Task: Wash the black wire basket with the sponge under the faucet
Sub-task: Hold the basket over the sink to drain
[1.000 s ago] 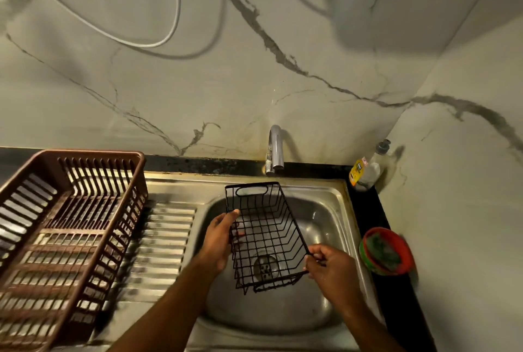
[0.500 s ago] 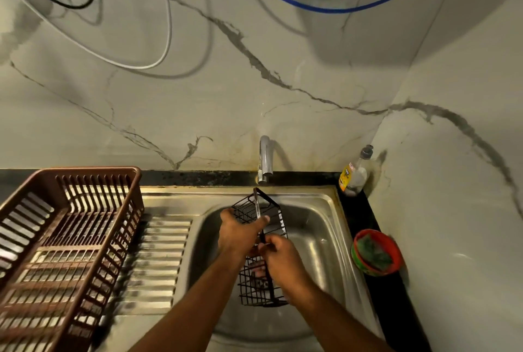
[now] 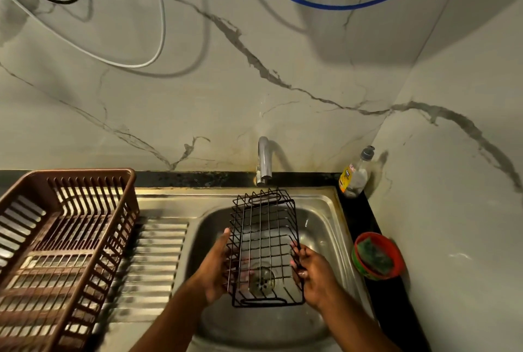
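I hold the black wire basket [image 3: 264,241] level over the steel sink [image 3: 322,227], its far end just below the faucet [image 3: 264,159]. On the basket's left long side, my left hand [image 3: 216,269] grips it, with fingers showing through the wires underneath. The right rim is held by my right hand [image 3: 314,275], its fingers curled over the wire. No water stream is visible. A green sponge [image 3: 373,257] lies in a red bowl [image 3: 396,264] on the black counter to the right of the sink.
A brown plastic dish rack [image 3: 62,238] stands on the ribbed drainboard [image 3: 158,261] at the left. A dish soap bottle [image 3: 355,176] stands in the back right corner. Marble walls close in behind and to the right.
The basket has turned from standing on edge to lying flat, open side up. My hands, close together before, have moved apart to its two long sides.
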{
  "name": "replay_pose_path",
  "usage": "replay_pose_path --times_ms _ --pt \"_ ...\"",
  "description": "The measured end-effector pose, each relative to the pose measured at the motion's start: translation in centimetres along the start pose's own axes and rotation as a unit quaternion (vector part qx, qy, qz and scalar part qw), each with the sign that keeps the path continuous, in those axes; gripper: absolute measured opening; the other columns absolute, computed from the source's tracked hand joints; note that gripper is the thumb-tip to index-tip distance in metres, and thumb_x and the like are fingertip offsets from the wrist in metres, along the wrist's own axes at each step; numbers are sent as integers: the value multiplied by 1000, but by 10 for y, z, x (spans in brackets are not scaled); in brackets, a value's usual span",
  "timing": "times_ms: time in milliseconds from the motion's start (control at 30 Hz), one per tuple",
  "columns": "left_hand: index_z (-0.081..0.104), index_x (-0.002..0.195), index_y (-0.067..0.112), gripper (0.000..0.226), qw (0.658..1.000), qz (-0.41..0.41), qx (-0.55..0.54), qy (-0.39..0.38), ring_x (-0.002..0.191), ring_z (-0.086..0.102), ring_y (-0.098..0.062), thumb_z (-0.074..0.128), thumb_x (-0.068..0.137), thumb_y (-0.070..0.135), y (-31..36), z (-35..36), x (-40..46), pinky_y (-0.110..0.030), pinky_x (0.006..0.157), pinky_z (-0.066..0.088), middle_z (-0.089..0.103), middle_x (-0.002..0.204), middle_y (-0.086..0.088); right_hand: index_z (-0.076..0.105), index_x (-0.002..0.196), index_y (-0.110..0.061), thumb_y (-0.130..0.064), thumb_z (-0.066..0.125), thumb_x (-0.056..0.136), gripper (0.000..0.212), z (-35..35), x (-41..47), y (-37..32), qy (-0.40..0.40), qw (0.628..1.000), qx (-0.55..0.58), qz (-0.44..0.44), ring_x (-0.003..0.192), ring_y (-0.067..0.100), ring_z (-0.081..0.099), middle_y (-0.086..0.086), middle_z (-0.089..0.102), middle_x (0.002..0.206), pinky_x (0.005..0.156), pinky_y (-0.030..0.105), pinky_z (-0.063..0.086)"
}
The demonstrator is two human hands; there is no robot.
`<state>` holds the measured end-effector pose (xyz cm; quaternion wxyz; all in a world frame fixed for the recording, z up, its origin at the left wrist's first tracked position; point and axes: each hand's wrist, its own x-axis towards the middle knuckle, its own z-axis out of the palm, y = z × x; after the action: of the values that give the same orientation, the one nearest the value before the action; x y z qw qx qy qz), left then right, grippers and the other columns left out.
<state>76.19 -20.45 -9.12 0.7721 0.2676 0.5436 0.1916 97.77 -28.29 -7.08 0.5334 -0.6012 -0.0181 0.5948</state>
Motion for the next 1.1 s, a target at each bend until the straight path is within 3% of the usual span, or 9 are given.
replay_pose_path --times_ms 133,200,267,367,433,500,533,667,1100 --pt "67 124 10 75 997 74 27 25 105 73 -33 76 74 65 0 13 1 -58 97 56 75 117 -16 68 118 -1 -27 46 106 37 -8 15 1 6 997 -78 -15 60 12 59 4 71 77 49 21 44" --pt "68 118 11 64 993 103 43 42 102 73 -31 77 75 58 4 22 0 -53 94 59 73 116 -15 71 111 -7 -59 38 102 62 -8 16 -1 -13 992 -123 -18 77 22 67 12 76 90 64 30 50" --pt "67 122 16 65 989 123 65 49 106 73 -27 77 74 58 7 26 2 -47 88 62 72 120 -10 68 112 -13 -73 41 92 69 -6 14 -5 -33 987 -158 -22 88 27 67 18 74 106 69 33 52" --pt "68 121 17 71 984 154 82 38 108 72 -23 79 67 60 12 22 4 -42 88 60 74 119 -7 59 129 -21 -59 61 89 56 -6 16 -6 -50 976 -198 -75 100 22 67 19 64 122 74 35 56" --pt "70 117 16 66 984 151 91 29 108 73 -27 81 67 56 13 18 6 -41 86 59 75 117 -8 50 141 -29 -53 63 91 57 -7 17 -3 -64 968 -226 -94 106 18 68 3 62 129 86 40 58" --pt "71 114 14 61 986 131 102 26 106 73 -31 80 69 54 13 17 6 -42 84 61 76 115 -10 57 128 -35 -52 61 92 40 -6 13 0 -69 964 -238 -91 106 18 68 -3 61 129 91 44 57" --pt "72 114 14 60 986 129 103 28 105 74 -31 80 70 53 12 16 7 -41 83 61 76 114 -11 58 123 -37 -53 61 90 37 -7 13 3 -69 964 -239 -94 106 17 68 -4 62 127 90 43 58" --pt "72 116 14 71 985 129 110 30 102 75 -33 87 62 58 2 7 10 -39 78 61 77 113 -11 41 149 -32 -56 62 88 68 -13 18 12 -53 954 -273 -111 103 13 70 -13 62 122 81 36 60" --pt "74 110 12 65 983 124 127 51 100 75 -34 82 65 58 -6 3 12 -40 79 62 77 111 -8 48 145 -25 -51 58 95 57 -8 18 22 -36 950 -293 -101 98 15 72 -7 65 122 73 31 57"
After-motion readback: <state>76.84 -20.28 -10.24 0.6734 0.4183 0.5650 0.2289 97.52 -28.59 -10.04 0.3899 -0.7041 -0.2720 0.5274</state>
